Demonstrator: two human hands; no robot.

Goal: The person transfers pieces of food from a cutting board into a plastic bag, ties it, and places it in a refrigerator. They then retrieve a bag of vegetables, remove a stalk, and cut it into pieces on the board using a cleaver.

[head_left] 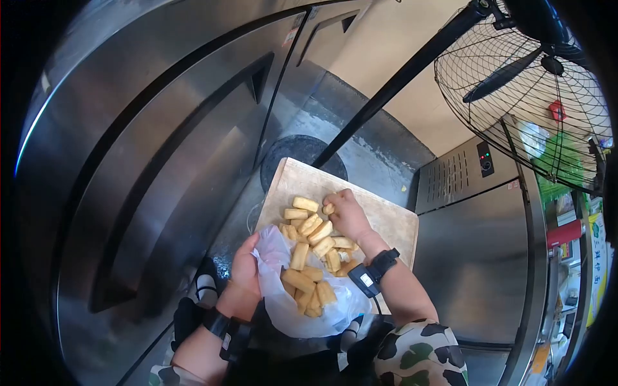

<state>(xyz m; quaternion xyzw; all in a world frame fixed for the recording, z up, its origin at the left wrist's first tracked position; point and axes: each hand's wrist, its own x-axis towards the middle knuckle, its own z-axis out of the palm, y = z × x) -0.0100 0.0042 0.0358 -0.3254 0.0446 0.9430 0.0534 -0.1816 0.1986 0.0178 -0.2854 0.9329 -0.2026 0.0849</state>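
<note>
A thin white plastic bag (pixel 273 309) lies with its mouth open at the near edge of a pale wooden board (pixel 393 225). Golden oblong pieces of fried tofu (pixel 298 281) fill the bag, and several more (pixel 305 204) rest loosely on the board just beyond it. My left hand (pixel 246 267) grips the bag's left rim, its fingers partly hidden by the plastic. Over the board, my right hand (pixel 347 215) is closed round a small tofu piece (pixel 329 209), which shows at the fingertips.
Stainless steel cabinet doors (pixel 161 161) with long handles stand close on the left. A black floor fan (pixel 528 83) has its round base (pixel 302 151) behind the board. On the right are a steel appliance (pixel 476 270) and shelves with packaged goods (pixel 566 231).
</note>
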